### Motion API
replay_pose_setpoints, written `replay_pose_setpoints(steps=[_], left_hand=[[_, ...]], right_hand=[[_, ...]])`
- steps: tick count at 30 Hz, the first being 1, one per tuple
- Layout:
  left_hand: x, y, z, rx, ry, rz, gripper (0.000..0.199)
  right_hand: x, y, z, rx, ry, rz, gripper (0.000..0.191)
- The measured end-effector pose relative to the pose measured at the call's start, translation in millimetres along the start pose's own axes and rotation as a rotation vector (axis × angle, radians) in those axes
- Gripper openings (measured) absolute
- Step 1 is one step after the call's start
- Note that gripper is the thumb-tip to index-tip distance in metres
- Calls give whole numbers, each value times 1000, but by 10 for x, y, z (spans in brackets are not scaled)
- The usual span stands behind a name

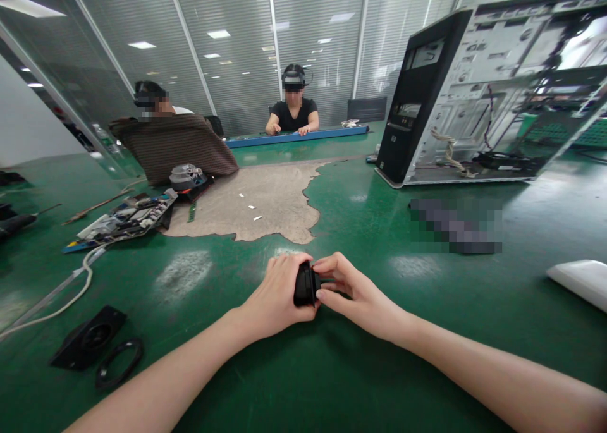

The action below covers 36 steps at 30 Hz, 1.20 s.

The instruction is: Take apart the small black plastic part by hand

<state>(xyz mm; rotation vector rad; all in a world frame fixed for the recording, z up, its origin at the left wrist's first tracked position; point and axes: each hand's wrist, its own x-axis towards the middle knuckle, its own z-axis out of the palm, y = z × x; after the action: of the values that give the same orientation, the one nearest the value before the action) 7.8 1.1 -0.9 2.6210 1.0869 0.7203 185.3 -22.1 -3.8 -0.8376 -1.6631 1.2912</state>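
My left hand (279,291) is wrapped round a small black box-shaped part (304,286), just above the green tabletop. From the other side, the thumb and fingertips of my right hand (355,291) close on the part's rimmed right edge. Palms and fingers hide some of it, and its exact kind does not show. Near my left forearm lies a black square plate with a round opening (90,335), like a speaker front. Beside that plate rests a black ring (119,363).
An opened computer case (427,110) stands at the right, with a white object (581,282) nearer me. Circuit boards and parts (126,221) lie at left by a cable (88,272). Two people sit across the table, one by a blue bar (294,138).
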Motion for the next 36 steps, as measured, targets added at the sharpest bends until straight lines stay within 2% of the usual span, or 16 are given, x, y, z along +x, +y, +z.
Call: replay_pose_setpoints(steps=[4,14,19,24,31,36], left_hand=[[3,-2,2,-2,7,-4,53],[6,12,-8,-17,6,-11,52],[4,10,-18,-9,-8,-9,56],[4,12,-11,-15,11,-7,53],[6,22,-13,-12,6,-8,53],[4,23,-23,-15,6,-7,54]], right_hand=[[6,9,9,40,11,-13,15],[-1,-44,12,-29,-3,52,26],[-9,-28,16,-55,-3,-14,27],[-5,9,17,-65,10,-48,18],[4,-19,16,-55,14,27,26],[-1,-14,9,-48,-6,25,27]])
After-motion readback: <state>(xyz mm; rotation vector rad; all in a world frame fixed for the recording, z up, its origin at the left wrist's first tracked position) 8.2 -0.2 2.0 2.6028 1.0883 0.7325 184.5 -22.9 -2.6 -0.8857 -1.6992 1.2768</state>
